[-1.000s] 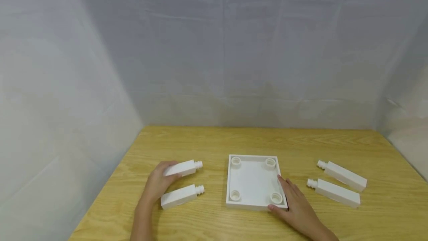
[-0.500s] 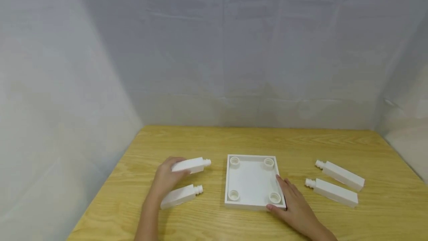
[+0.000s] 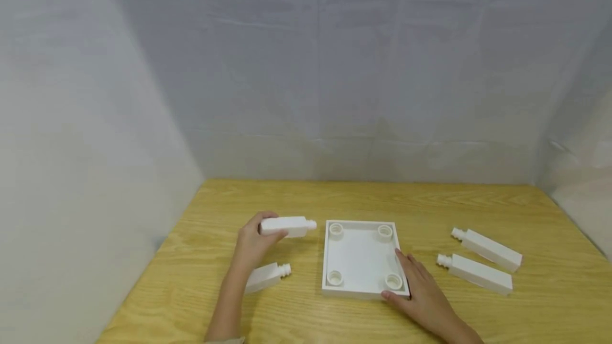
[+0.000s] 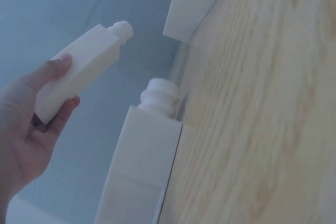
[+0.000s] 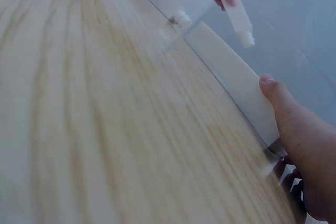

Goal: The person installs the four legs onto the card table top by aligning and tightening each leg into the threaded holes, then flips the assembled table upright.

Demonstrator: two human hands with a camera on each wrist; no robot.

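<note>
My left hand (image 3: 253,243) grips a white square leg (image 3: 288,225) with a threaded end, lifted off the table and pointing right toward the white square plate (image 3: 361,257). The wrist view shows the same leg (image 4: 79,69) between thumb and fingers of my left hand (image 4: 31,124). A second leg (image 3: 268,276) lies on the table below the hand, also seen close up as leg (image 4: 142,161). My right hand (image 3: 421,291) rests on the plate's near right corner, thumb on its front edge; in the right wrist view the thumb (image 5: 281,100) presses the plate's side (image 5: 231,77). The plate has a round socket in each corner.
Two more white legs (image 3: 487,249) (image 3: 475,274) lie on the wooden table (image 3: 296,200) right of the plate. Grey cloth walls close in the back and both sides.
My left hand has lifted the upper left leg and carried it right, toward the plate's far left corner. The right hand stayed on the plate.
</note>
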